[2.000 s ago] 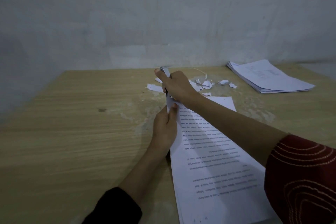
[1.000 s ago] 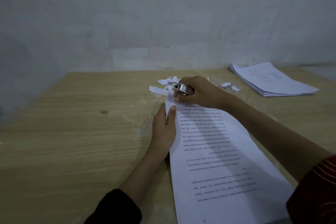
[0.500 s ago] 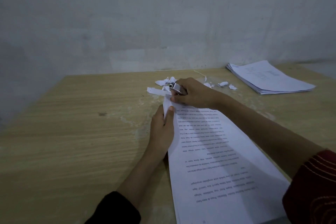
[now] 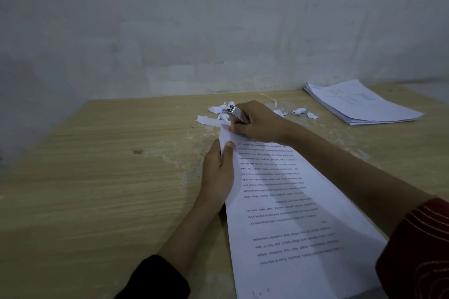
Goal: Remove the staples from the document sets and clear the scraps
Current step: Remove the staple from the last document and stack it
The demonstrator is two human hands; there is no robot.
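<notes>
A printed document set [image 4: 286,216] lies lengthwise on the wooden table [image 4: 97,177], its text upside down to me. My left hand [image 4: 218,175] grips its left edge, thumb on top near the far corner. My right hand [image 4: 257,124] holds a silver metal staple remover [image 4: 235,112] and rests on the far corner of the pages. Torn white paper scraps [image 4: 218,114] lie just beyond that corner, and more scraps [image 4: 302,112] sit to the right. Whether a staple sits under my fingers is hidden.
A second stack of papers [image 4: 362,104] lies at the far right of the table, close to the grey wall [image 4: 218,26]. The table's left half shows bare wood with a dark spot [image 4: 138,152].
My right hand swung the staple remover from upright to lying flat and shifted from the left edge onto the far corner of the pages. My left hand kept its grip.
</notes>
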